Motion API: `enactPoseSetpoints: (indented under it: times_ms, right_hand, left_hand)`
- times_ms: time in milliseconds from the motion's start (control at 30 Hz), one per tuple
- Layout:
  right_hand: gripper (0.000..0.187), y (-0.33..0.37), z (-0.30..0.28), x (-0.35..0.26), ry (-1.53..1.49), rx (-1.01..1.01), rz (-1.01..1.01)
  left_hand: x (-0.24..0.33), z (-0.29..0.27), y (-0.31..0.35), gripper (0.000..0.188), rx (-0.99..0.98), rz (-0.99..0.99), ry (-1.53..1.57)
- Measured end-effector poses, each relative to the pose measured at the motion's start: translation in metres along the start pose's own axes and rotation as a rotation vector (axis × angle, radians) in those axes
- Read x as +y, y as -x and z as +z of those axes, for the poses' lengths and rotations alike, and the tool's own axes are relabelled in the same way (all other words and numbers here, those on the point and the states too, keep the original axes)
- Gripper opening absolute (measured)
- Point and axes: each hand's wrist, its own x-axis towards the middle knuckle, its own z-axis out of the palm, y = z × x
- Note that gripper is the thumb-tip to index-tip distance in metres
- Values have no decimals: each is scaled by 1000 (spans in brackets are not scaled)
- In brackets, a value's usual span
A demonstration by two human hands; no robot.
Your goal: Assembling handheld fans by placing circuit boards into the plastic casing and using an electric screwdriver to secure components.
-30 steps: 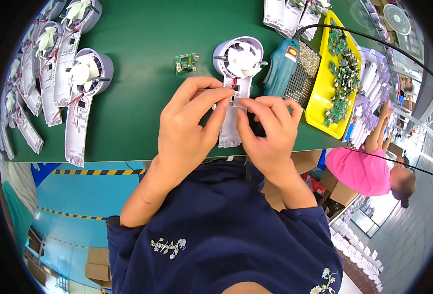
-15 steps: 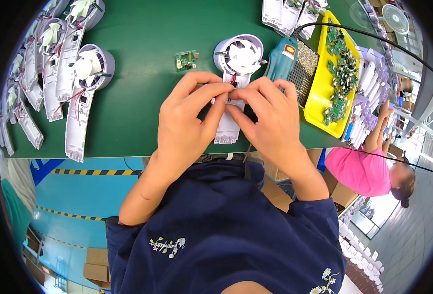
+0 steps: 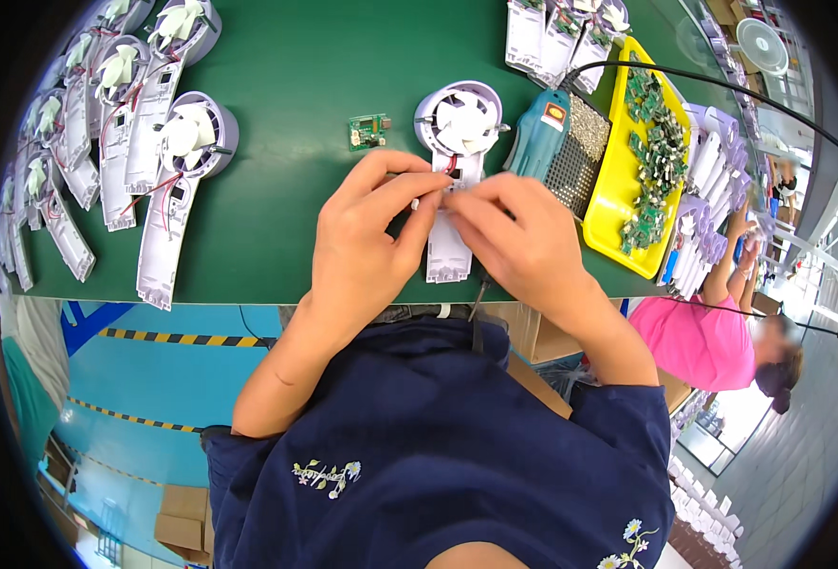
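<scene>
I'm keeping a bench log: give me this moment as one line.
left hand: pinching small white piece; right hand: fingertips over fan handle; circuit board: lying on table; yellow tray: holds green boards

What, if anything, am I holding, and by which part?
Your left hand pinches a small white piece; the gripped part is hidden. Whether your right hand holds anything cannot be told.

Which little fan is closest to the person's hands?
The middle fan, its pale handle running beneath the left hand and right hand. The other little fans lie farther left or right.
</scene>
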Motion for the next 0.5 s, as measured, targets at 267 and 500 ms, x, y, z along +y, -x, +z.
enactPoseSetpoints:
  times_ms: [267,500]
  right_hand:
    - [27,-2,-12,3,108,-164,-105]
    - [21,5,-4,-13,269,-157,-21]
  left_hand:
    - [6,1,-2,17,-11,-25,23]
    - [8,4,-4,17,-23,-34,-10]
